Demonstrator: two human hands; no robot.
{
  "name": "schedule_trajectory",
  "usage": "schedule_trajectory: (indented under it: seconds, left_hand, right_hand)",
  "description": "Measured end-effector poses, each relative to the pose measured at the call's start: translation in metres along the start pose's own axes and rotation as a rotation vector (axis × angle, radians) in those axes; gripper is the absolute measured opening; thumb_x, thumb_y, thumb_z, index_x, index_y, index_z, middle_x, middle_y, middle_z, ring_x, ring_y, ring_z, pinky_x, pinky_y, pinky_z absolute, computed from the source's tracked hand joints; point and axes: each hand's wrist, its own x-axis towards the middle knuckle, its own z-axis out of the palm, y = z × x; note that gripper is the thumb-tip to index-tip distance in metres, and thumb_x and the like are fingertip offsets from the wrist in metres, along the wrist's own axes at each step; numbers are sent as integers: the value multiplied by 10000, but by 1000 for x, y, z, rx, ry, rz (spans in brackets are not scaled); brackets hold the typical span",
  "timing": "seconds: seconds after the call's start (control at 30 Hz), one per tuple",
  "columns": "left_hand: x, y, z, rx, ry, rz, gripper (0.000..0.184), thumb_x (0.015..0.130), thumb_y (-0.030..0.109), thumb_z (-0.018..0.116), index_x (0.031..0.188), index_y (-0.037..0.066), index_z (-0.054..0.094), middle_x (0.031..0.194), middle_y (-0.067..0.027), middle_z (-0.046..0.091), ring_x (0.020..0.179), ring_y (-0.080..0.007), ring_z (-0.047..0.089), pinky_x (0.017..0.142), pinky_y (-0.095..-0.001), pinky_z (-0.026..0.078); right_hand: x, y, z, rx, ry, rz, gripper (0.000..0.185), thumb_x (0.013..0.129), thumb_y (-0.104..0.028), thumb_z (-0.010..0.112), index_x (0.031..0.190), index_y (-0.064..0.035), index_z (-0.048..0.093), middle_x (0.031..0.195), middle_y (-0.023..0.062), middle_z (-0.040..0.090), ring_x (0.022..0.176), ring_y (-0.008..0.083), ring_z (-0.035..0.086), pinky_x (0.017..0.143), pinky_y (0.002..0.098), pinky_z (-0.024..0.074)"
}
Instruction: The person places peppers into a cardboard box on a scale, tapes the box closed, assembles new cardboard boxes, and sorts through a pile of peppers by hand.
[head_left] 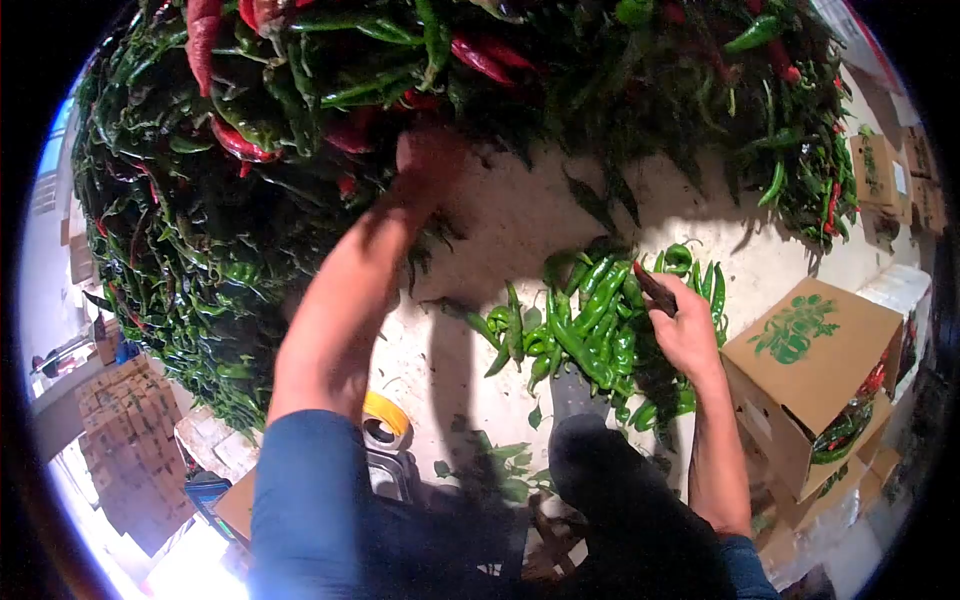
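My left hand (430, 155) reaches up to the large heap of green and red chili peppers (370, 60). Its fingers are blurred and lost in shadow among the peppers, so what they grip cannot be made out. Closed in my right hand (686, 328) is a dark reddish-brown chili pepper (655, 290), its tip pointing up and left. That hand is at the right side of a smaller pile of glossy green peppers (595, 325) on the pale surface (490, 240).
A roll of yellow tape (388, 412) lies by my left forearm. An open cardboard box (810, 340) with peppers inside stands at right. Loose green leaves (510, 460) are scattered near my legs. Stacked cartons (125, 440) stand at far left.
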Motion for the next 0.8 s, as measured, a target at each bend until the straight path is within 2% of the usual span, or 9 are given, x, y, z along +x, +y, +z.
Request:
schedule_trajectory:
  seconds: [0.1, 0.2, 0.3, 0.33, 0.43, 0.5, 0.63, 0.7, 0.8]
  left_hand:
    - [-15, 7, -31, 31, -64, 36, 154, 846, 138, 631, 937, 94, 747, 985, -120, 719, 996, -327, 688, 767, -412, 597]
    - [-46, 20, -23, 37, 109, 151, 163, 815, 165, 662, 932, 76, 733, 970, -120, 720, 934, -313, 695, 735, -421, 589]
    - [-87, 19, -32, -539, 61, -147, 258, 760, 210, 722, 966, 55, 701, 935, -121, 711, 867, -313, 691, 706, -419, 578]
    - [-107, 14, -37, -229, 433, 172, 320, 754, 228, 771, 984, 26, 678, 853, -110, 694, 712, -262, 680, 636, -372, 564]
    - [-147, 5, -63, -1295, -496, -342, 320, 816, 193, 784, 1049, 11, 661, 829, -94, 679, 635, -195, 658, 581, -335, 556]
    - [-184, 27, -32, -1904, -474, -561, 299, 895, 141, 740, 1132, 0, 625, 847, -95, 680, 593, -141, 630, 553, -312, 559]
    - [-235, 46, 38, -2166, -716, -701, 320, 923, 91, 698, 1220, 43, 590, 839, -48, 649, 669, -125, 649, 573, -295, 574]
    - [-246, 54, 48, -2316, -792, -660, 421, 974, 90, 604, 1379, 86, 488, 995, -106, 641, 875, -239, 705, 757, -438, 622]
    - [-245, 68, 30, -2543, -811, -577, 480, 982, 85, 550, 1439, 67, 404, 1110, -195, 638, 1209, -386, 612, 969, -576, 545]
  right_hand:
    - [-1, -4, -1, -60, 0, 15, 400, 842, 41, 564, 1234, -7, 628, 971, 62, 695, 914, 145, 644, 864, 280, 504]
    - [-3, -3, -2, -7, -4, 74, 409, 840, 42, 568, 1241, -7, 627, 968, 49, 698, 909, 141, 645, 857, 279, 507]
    - [-13, 6, -4, -2, 69, 122, 424, 842, 39, 578, 1257, -16, 643, 969, 32, 692, 871, 113, 621, 812, 259, 497]
    - [-18, 5, -7, -39, 77, 162, 404, 850, 25, 596, 1248, -16, 650, 962, 26, 689, 867, 111, 614, 809, 259, 495]
    - [-27, 9, -14, -79, 109, 316, 263, 921, -115, 701, 1157, -1, 676, 830, 2, 633, 699, 59, 554, 642, 237, 481]
    - [-32, 11, -14, 266, 90, 449, 323, 912, -126, 703, 1189, 24, 636, 752, 51, 597, 634, 101, 589, 586, 278, 518]
    - [-40, -18, -11, 675, -36, 506, 462, 895, -101, 720, 1292, 50, 538, 790, 28, 572, 636, 103, 578, 528, 257, 539]
    - [-37, -29, -4, 777, -109, 482, 536, 884, -109, 736, 1332, 55, 492, 810, 25, 557, 664, 125, 588, 517, 261, 548]
    - [-31, -42, 20, 853, -257, 435, 574, 856, -100, 766, 1331, 52, 482, 952, 54, 620, 798, 128, 637, 597, 246, 568]
